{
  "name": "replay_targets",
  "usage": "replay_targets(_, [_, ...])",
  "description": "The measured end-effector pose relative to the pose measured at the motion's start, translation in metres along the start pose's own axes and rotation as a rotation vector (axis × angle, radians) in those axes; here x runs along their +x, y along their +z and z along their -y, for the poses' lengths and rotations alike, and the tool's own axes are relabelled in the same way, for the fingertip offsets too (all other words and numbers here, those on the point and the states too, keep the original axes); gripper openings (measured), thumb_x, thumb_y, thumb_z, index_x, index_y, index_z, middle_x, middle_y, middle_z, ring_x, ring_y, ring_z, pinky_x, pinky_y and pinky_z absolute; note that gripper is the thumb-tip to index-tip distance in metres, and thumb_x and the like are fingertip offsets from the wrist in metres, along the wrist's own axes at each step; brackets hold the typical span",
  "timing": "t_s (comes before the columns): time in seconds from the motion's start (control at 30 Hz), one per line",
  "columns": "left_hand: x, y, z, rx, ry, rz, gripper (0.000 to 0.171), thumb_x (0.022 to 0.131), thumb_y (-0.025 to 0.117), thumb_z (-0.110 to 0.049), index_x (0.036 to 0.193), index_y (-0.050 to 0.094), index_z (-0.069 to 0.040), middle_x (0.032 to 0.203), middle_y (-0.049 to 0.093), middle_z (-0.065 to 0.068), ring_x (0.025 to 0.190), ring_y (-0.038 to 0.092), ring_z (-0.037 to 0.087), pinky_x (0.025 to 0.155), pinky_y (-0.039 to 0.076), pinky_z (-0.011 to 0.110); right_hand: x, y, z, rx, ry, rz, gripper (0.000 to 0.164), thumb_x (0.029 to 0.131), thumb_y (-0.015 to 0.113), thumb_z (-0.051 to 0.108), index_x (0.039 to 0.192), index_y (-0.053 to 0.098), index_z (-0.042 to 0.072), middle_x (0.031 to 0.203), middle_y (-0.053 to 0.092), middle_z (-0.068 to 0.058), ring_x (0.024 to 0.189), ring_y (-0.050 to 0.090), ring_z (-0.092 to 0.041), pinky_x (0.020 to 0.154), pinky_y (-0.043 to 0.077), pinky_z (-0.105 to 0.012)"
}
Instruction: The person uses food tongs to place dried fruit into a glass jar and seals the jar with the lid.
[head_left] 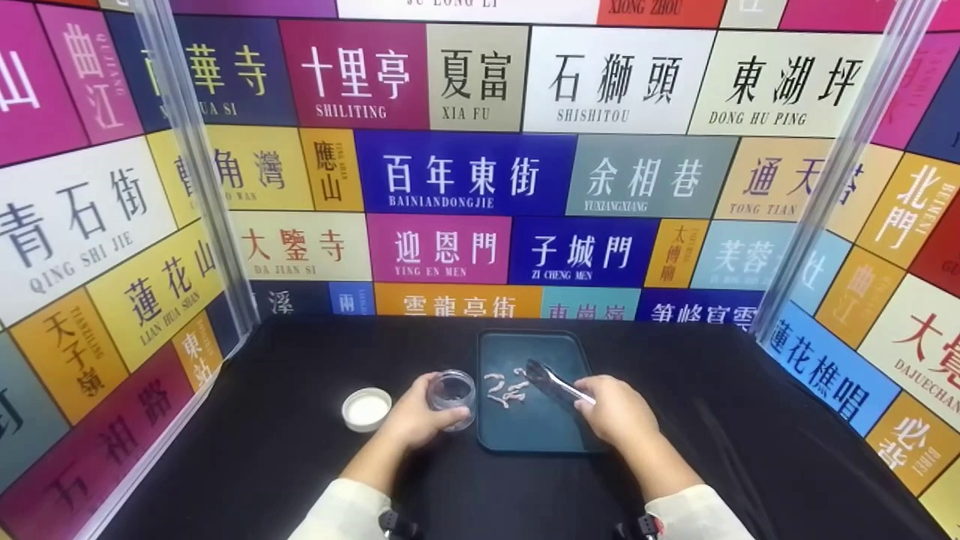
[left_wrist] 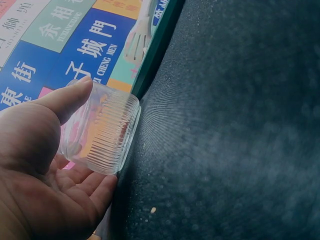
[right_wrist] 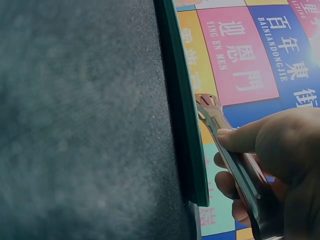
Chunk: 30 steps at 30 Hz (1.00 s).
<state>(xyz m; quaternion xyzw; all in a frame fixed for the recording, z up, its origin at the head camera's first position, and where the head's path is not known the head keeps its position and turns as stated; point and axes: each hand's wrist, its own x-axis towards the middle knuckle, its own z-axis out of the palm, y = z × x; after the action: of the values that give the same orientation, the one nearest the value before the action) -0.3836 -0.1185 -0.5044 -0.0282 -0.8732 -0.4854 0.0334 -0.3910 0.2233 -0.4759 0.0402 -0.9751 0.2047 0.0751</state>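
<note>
Your left hand (head_left: 421, 414) is curling its thumb and fingers round the clear jar (head_left: 452, 390), just beside the left edge of the tray (head_left: 529, 436); your right hand (head_left: 621, 411) is pinching the metal tongs (head_left: 561, 385) between thumb and fingers. The jar is hiding some left fingers from the head view, and its inside is proving hard to read. Pale strips (head_left: 515, 393) are lying on the tray; whether the tong tips are touching them, you cannot tell. The white lid (head_left: 367, 409) is lying left of the jar
</note>
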Motion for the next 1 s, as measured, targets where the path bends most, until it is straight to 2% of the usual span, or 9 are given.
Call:
replay_targets(0.53, [0.0, 0.0, -0.001, -0.01, 0.009, 0.001, 0.096, 0.082, 0.093, -0.041, 0.157, 0.046, -0.005, 0.151, 0.062, 0.023, 0.136, 0.061, 0.04, 0.122, 0.044, 0.059, -0.005, -0.014, 0.018, 0.078, 0.063, -0.001, 0.037, 0.101, 0.074, 0.028, 0.137, 0.072, 0.021, 0.144, 0.069, -0.012, 0.127, 0.066, -0.037, 0.114, 0.05, -0.066])
replay_targets(1.0, [0.0, 0.0, 0.001, -0.01, -0.008, 0.008, 0.094, 0.083, 0.092, -0.041, 0.158, 0.045, -0.009, 0.152, 0.061, 0.021, 0.138, 0.06, 0.04, 0.122, 0.044, 0.061, -0.008, -0.023, 0.027, 0.006, -0.031, -0.065, 0.041, 0.101, 0.074, 0.031, 0.141, 0.07, 0.021, 0.143, 0.07, -0.012, 0.132, 0.065, -0.038, 0.114, 0.051, -0.063])
